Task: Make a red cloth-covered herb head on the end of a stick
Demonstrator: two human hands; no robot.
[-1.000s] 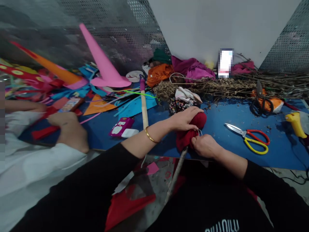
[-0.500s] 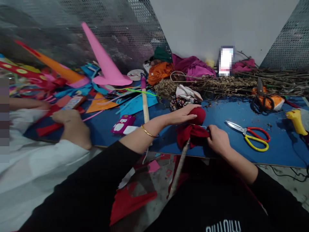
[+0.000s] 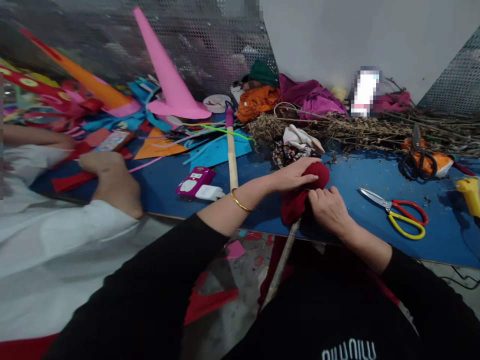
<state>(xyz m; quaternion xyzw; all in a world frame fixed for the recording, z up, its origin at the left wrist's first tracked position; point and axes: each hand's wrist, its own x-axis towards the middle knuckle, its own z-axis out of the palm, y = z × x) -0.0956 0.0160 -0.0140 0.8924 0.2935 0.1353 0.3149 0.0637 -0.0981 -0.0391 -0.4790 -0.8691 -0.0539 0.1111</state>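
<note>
A dark red cloth-covered ball (image 3: 323, 175) tops a thin wooden stick (image 3: 282, 262), which slants down toward my body. My left hand (image 3: 296, 175) is wrapped over the ball from its left side. Just below the ball, loose red cloth (image 3: 291, 207) hangs around the stick. With fingers curled in, my right hand (image 3: 330, 210) pinches at the narrow neck between ball and cloth. Whether a thread is also in those fingers is too small to tell. Scissors with one red and one yellow handle (image 3: 407, 222) lie open to the right.
Bundled dry twigs (image 3: 360, 132) line the back of the blue table (image 3: 348, 250). Black scissors (image 3: 418, 157) and a yellow glue gun (image 3: 468, 195) are at right. Leftward are a purple box (image 3: 195, 181), a pink cone hat (image 3: 163, 70), felt pieces and a co-worker's arm (image 3: 112, 185).
My right hand has moved left and up from the outer edge of the loose cloth to the neck under the ball. The camera view has shifted slightly. My left hand keeps its hold.
</note>
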